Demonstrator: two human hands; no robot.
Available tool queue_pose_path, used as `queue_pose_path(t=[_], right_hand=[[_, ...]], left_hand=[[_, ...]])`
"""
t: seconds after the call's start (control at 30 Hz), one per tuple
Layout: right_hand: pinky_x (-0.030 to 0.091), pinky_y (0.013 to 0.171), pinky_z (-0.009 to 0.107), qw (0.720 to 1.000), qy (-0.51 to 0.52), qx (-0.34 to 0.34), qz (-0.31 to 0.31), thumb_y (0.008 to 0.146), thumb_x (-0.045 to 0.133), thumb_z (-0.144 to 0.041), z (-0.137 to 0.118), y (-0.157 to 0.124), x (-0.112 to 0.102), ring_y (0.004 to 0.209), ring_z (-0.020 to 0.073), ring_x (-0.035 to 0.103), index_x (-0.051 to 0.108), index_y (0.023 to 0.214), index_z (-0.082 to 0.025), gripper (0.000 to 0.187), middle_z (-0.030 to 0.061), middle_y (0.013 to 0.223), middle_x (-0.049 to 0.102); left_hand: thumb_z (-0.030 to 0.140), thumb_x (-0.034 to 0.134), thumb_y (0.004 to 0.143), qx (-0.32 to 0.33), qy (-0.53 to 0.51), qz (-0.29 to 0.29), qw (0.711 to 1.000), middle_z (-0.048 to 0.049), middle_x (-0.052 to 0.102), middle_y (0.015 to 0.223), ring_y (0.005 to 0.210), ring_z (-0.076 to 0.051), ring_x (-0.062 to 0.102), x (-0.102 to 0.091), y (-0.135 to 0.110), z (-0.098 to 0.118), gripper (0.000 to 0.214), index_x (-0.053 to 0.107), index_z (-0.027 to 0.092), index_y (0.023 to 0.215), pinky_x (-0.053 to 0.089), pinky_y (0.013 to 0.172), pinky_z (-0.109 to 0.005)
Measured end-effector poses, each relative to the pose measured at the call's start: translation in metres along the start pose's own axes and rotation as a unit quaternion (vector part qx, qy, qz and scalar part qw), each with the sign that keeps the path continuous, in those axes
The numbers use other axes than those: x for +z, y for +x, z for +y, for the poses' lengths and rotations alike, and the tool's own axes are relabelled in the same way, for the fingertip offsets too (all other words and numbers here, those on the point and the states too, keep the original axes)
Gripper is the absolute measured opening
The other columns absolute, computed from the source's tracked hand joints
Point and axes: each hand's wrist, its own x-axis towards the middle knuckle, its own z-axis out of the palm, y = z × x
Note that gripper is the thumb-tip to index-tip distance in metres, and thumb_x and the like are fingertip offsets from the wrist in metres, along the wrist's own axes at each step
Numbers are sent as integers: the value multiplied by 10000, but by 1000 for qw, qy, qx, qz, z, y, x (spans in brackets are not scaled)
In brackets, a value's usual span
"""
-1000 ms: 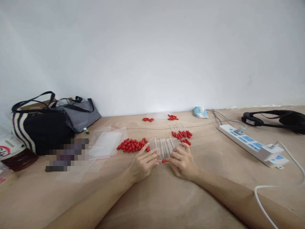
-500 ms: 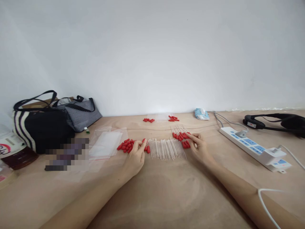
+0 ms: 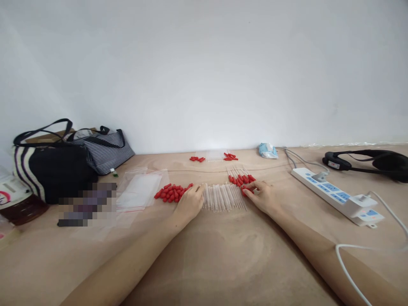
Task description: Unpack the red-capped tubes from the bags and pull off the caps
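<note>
Thin whitish sticks (image 3: 223,199) lie side by side in a row on the table, between my hands. My left hand (image 3: 191,201) is at the row's left end, its fingers drawn together. What its fingertips hold, if anything, is hidden. Left of that hand is a heap of small red caps (image 3: 170,193). My right hand (image 3: 263,196) is on the other side of the row, thumb and fingers closed round a red cap (image 3: 245,192). Just beyond its fingertips lie several sticks with red caps (image 3: 239,180) on their near ends, the bare ends pointing away from me.
Clear zip bags (image 3: 140,191) lie left of the heap. Farther back are another group of sticks (image 3: 214,156) with red caps and a blue tissue pack (image 3: 268,150). A power strip (image 3: 334,193) and black headset (image 3: 366,163) lie right; bags (image 3: 57,170) stand left.
My left hand has moved right, from the heap of red caps to the end of the stick row. The right hand has come down slightly toward the nearest red caps. The view has shifted a little.
</note>
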Motion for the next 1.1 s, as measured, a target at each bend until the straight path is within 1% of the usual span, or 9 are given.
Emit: queue_pose_path(t=[0.17,0.33,0.47,0.57,0.63,0.73,0.9,1.0,1.1], right_hand=[[322,739,342,1000,-30,-5,-7,730,496,-440,-5,-2,-3,735,193,543,643,667,-261,241,1,680,649],[306,729,344,998,-37,23,36,743,464,-425,-6,0,-5,762,202,545,634,660,-245,261,10,739,660],[330,678,312,993,-25,100,64,733,470,-384,7,15,-7,764,197,556,640,734,-225,233,25,789,653],[347,609,291,983,-25,180,40,714,487,-411,20,29,-6,710,196,565,645,776,-202,269,48,773,650],[353,575,284,979,-31,200,15,673,527,-460,26,36,-2,687,205,571,648,776,-188,315,60,737,650],[358,545,276,980,-35,196,2,631,567,-479,29,43,6,662,208,577,654,729,-190,318,66,689,650],[361,606,314,978,-44,202,28,693,505,-418,23,43,11,676,217,582,648,649,-203,262,69,698,659],[349,684,363,977,-38,205,55,739,445,-424,17,39,8,723,235,576,640,680,-196,306,73,728,659],[326,749,389,979,15,182,89,768,418,-418,6,29,6,707,211,569,617,782,-193,300,50,755,656]], left_hand=[[170,507,737,3,-93,14,996,-56,588,820,740,-170,582,3,-4,3,176,572,149,899,495,666,-280],[321,565,727,24,-135,18,990,-94,604,900,833,-208,574,0,-10,0,282,577,135,939,487,758,-344],[363,582,713,62,-123,13,990,-89,593,947,917,-232,529,-12,-16,-5,329,581,165,976,430,836,-406],[376,573,722,69,-108,0,992,-82,580,993,954,-234,508,-20,-22,-9,353,571,186,1019,401,858,-422],[382,576,720,67,-103,-4,992,-81,574,1000,960,-235,502,-22,-24,-12,369,565,191,1035,395,858,-423],[376,577,720,66,-98,2,993,-82,570,998,968,-241,492,-22,-26,-14,370,563,195,1042,388,860,-433],[348,571,729,64,-91,10,994,-84,564,1014,1013,-248,471,-19,-26,-14,350,564,187,1040,382,882,-436],[341,553,748,68,-86,11,994,-93,556,1041,1054,-253,450,-17,-25,-16,340,562,175,1044,370,910,-440],[331,502,794,66,-83,10,994,-91,553,1055,1085,-242,434,-15,-25,-18,325,539,169,1073,356,936,-428]])
